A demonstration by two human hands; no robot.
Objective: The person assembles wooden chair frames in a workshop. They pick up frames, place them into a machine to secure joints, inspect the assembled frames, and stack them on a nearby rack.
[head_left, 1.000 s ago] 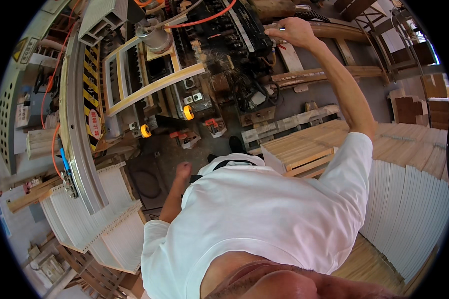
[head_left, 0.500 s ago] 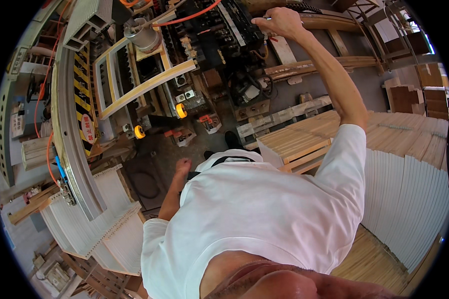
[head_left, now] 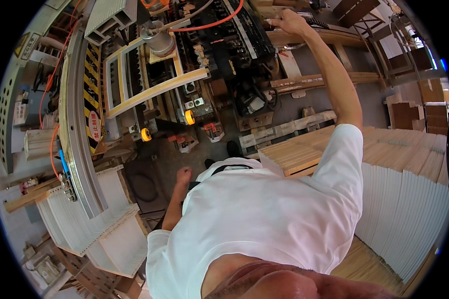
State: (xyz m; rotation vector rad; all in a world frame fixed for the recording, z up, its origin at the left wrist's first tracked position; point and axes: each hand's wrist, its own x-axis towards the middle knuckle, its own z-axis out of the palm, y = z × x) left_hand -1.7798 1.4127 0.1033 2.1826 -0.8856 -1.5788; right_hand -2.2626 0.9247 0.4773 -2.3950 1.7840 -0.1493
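My right hand (head_left: 290,24) is stretched far forward, past the right end of the machine's dark part (head_left: 237,37). Its fingers are closed; whatever they grip is too small and hidden to name. My left hand (head_left: 184,175) hangs by my waist, its fingers curled and nothing visible in them. On the machine, ahead and to the left, lies a rectangular frame of white-edged wooden bars (head_left: 159,92). A metal cylinder (head_left: 158,39) stands over it on a small wooden block. Two yellow round rollers (head_left: 189,117) stick out at the machine's near side.
Stacked white-edged panels (head_left: 409,209) rise on my right, beside a wooden pallet (head_left: 289,128). More white panels (head_left: 90,209) stand on my left, under a long metal rail (head_left: 80,134). Wooden beams (head_left: 329,79) run beyond the pallet. Orange hoses (head_left: 219,25) cross above the machine.
The machine and frame have shifted slightly right and down in the picture as my view turned. My right hand stays stretched forward, fingers still closed. My left hand remains curled near my waist.
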